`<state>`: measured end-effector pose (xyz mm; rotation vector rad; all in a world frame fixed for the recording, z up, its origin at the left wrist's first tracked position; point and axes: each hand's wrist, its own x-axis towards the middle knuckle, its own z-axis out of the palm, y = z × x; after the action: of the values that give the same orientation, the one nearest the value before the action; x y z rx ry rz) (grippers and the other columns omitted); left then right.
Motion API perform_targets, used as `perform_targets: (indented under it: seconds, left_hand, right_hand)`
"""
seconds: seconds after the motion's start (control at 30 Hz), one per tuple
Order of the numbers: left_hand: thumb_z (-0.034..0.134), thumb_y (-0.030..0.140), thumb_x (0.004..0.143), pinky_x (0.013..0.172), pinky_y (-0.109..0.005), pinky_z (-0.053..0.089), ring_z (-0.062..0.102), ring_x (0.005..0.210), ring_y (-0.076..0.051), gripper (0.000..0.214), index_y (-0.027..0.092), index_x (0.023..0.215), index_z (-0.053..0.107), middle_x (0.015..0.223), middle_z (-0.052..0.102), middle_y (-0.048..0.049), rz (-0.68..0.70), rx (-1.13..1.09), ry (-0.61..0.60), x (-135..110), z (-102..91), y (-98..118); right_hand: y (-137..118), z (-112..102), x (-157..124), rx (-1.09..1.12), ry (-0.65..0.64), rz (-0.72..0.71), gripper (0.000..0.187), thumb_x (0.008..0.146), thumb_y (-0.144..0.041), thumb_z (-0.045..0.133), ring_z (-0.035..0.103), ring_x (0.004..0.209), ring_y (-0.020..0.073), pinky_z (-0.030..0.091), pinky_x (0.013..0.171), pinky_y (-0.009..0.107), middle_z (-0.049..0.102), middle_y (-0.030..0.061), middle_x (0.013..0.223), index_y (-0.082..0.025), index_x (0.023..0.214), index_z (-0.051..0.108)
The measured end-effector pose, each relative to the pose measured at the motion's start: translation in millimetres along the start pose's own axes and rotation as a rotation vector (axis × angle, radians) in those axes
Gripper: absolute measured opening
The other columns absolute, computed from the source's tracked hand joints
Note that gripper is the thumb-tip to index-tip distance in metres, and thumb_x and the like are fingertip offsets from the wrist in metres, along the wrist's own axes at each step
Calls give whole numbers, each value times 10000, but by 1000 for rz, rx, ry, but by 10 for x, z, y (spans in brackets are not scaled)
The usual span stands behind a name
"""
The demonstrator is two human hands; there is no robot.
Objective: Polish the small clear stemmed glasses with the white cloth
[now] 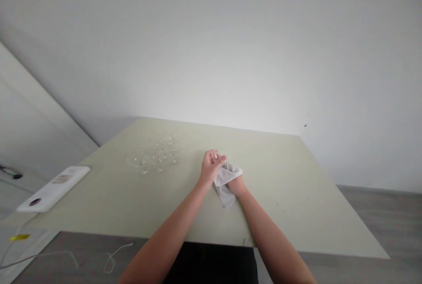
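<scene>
Head view, right hand (238,185) — fist round cloth (225,178)

White cloth (227,181) — pale beige table (296,178) — clear glass pieces (156,156).

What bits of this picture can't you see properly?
All in the head view:
The right hand is mostly hidden under the crumpled white cloth it grips.
The tiny pale thing at the left hand is too small to name.
The small clear pieces scattered on the pale green table are too faint to count.
The label on the flat white device at the table's left edge is too blurred to read.
</scene>
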<state>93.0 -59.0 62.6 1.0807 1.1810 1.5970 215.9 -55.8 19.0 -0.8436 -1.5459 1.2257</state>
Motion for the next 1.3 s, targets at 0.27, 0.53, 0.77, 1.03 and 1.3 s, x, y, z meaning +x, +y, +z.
perform_targets:
  seconds: [0.27,0.53,0.77,1.03,1.3]
  left_hand:
    - [802,596,626,811,-302,497,657,876,-179,669,152,1091,618,969,702,-60,-143,-136,-150,64,-160,45]
    - [802,584,646,805,-317,515,680,923,-202,651,163,1111,629,1060,715,-105,-238,-302,-281,11,-226,41]
    - [855,466,613,797,-284,508,668,845,-165,688,146,1180,629,939,708,-38,-176,-93,-153,16,-242,52]
    - [773,577,710,877,-360,531,690,976,-223,673,180,1224,596,1165,700,-122,-110,-360,-210,-74,-214,175]
    - [809,437,735,1031,-406,485,624,1176,-254,679,202,1311,538,1346,613,-149,153,-154,-240,-76,-172,239]
  right_hand:
    - [-70,18,-5,-13,30,-9,266,758,-437,701,576,675,170,507,700,307,697,35,729,-176,717,674]
    - [-102,-39,-27,159,-69,89,214,755,-386,692,598,712,179,514,695,310,717,36,791,-173,783,695]
    - [-109,-1,-10,47,-43,-38,246,790,-420,682,640,780,205,522,752,329,736,59,823,-177,798,726]
    - [-15,32,60,529,127,194,449,672,-582,779,672,799,214,547,783,340,748,58,888,-185,859,684]
    - [39,23,88,527,180,266,418,608,-540,814,698,883,255,561,816,360,766,42,877,-209,824,676]
